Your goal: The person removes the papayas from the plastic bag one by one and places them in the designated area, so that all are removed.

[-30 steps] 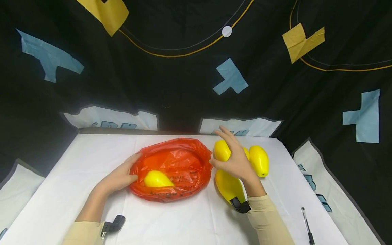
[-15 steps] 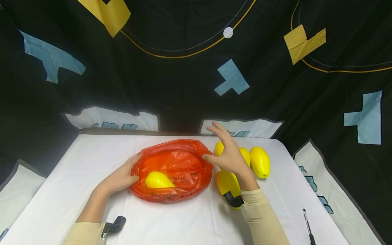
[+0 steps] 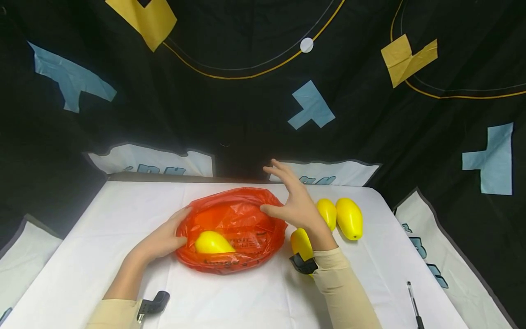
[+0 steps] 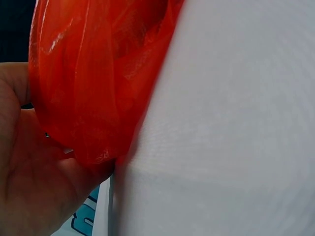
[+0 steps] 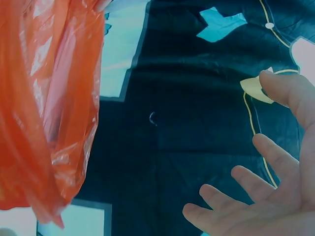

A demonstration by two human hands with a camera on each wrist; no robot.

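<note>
A red plastic bag [image 3: 250,235] lies on the white table with its mouth spread, and a smooth yellow mango-like fruit [image 3: 213,242] rests inside. My left hand [image 3: 160,237] rests against the bag's left side, thumb and fingers apart. In the left wrist view the red film [image 4: 98,88] bulges over the palm of that hand. My right hand [image 3: 297,205] hovers at the bag's right rim with spread fingers and holds nothing. The right wrist view shows its fingers [image 5: 246,184] apart from the bag [image 5: 54,108].
Right of the bag lie more yellow fruits: one [image 3: 349,219] at the back right, another [image 3: 326,213] beside it, and one [image 3: 301,243] partly behind my right wrist. A pen [image 3: 415,304] lies near the table's right edge. A black curtain [image 3: 246,114] hangs behind the table.
My right hand has moved left from over the yellow fruits to the bag's right rim. The fruit beneath it at the back is now hidden. My left hand has stayed at the bag.
</note>
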